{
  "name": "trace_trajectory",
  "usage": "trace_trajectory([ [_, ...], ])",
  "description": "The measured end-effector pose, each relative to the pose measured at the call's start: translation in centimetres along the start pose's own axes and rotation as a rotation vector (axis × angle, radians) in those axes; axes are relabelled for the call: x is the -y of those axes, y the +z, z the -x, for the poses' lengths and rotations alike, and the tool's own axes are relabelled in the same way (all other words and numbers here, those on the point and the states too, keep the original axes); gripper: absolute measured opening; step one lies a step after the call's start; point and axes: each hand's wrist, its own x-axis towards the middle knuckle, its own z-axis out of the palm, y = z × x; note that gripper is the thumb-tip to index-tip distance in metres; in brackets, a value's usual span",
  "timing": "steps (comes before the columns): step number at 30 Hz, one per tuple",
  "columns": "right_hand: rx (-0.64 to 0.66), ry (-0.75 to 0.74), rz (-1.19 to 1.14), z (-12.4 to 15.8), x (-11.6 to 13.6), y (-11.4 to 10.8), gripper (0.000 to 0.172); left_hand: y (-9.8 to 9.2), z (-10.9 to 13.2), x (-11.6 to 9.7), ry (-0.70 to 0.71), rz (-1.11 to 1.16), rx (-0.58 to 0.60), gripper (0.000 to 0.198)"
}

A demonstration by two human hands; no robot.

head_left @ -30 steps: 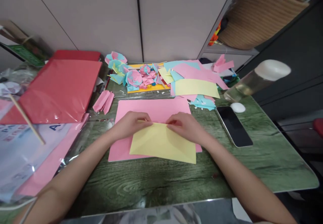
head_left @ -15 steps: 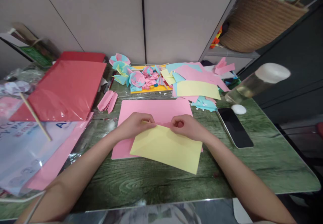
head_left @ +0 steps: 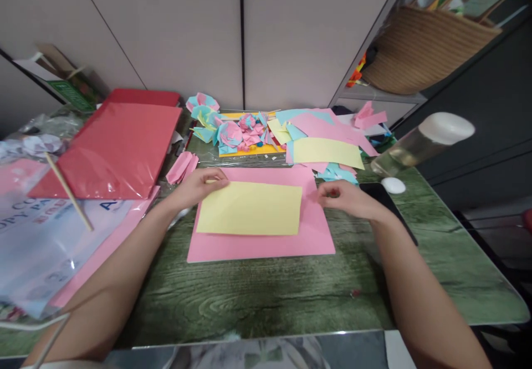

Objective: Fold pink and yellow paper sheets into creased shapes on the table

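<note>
A yellow sheet of paper [head_left: 251, 208], a wide rectangle, lies over a larger pink sheet [head_left: 266, 249]. Its upper left corner is pinched between the thumb and fingers of my left hand [head_left: 203, 186]. My right hand [head_left: 347, 198] is off the yellow paper, near the right edge of the pink sheet. The fingers there are curled together, with nothing visible in them. Part of a black phone [head_left: 380, 193] is hidden behind my right hand and wrist.
Folded paper flowers [head_left: 230, 132] and a pile of coloured paper [head_left: 328, 150] lie at the back. Red packets [head_left: 120, 136] and a wooden stick [head_left: 68, 191] are at the left. A clear bottle with a white lid [head_left: 399, 150] stands right, below a woven bag [head_left: 428, 47].
The yellow paper has moved left and up and turned nearly level over the pink sheet, with my left hand still on it. My right hand has let go and moved right.
</note>
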Motion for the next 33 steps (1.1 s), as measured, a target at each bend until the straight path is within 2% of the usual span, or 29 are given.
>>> trace_trajectory([
  [3,-0.082,-0.006,-0.017,-0.3,-0.5,-0.2,0.016,-0.5,-0.2,0.6,0.010,-0.008,-0.032,0.030],
  [5,-0.170,-0.056,-0.022,-0.6,0.1,0.7,0.020,0.0,-0.2,0.3,0.030,-0.014,-0.008,0.028],
  [7,-0.201,-0.111,-0.011,-0.8,1.1,2.0,0.022,0.7,-0.2,-0.2,0.043,-0.013,0.035,0.027],
  [12,-0.094,-0.181,0.080,-0.8,3.1,4.6,0.012,2.3,0.5,-2.0,0.051,-0.022,0.133,0.025],
  [16,-0.058,-0.174,0.134,-0.7,3.3,5.3,0.011,2.9,1.1,-3.0,0.073,-0.087,0.165,0.024],
  [20,-0.023,-0.131,0.114,-0.8,3.2,5.7,0.009,3.0,1.2,-3.5,0.109,-0.172,0.149,0.022],
  [28,-0.025,-0.088,0.075,-0.4,3.1,4.4,0.008,1.9,1.3,-3.2,0.084,-0.156,0.100,0.025],
  [33,-0.008,-0.054,0.028,0.0,1.6,1.7,0.008,-0.1,0.9,-1.1,0.032,-0.113,0.009,0.030],
])
